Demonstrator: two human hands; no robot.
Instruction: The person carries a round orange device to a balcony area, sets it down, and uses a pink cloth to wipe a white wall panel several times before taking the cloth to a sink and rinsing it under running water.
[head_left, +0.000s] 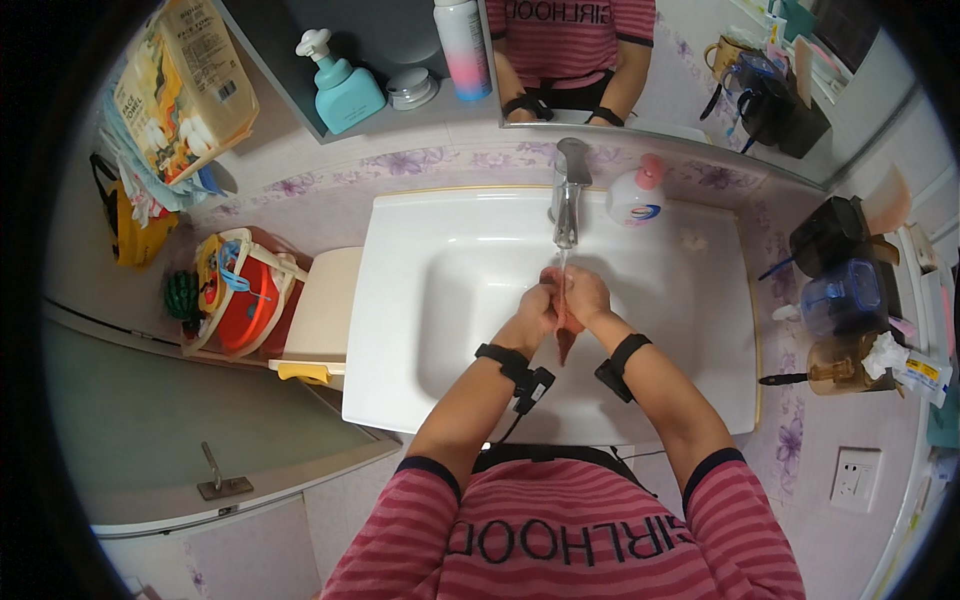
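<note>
Under the chrome faucet (568, 195), a thin stream of water runs down between my hands. My left hand (537, 309) and my right hand (586, 294) both grip a wet, reddish-pink cloth (564, 343), bunched between them. One pointed end of the cloth hangs down toward me, above the basin of the white ceramic sink (390, 300). Most of the fingers are hidden behind the hands and the folds. Each wrist wears a black strap with a small device.
A pump bottle (636, 196) with a pink top stands right of the faucet. A grey shelf holds a teal foam dispenser (346, 94) and a spray can (463, 52). Cups and brushes hang at the right wall, near a black cup (827, 236). A toy-filled bin (244, 300) sits left.
</note>
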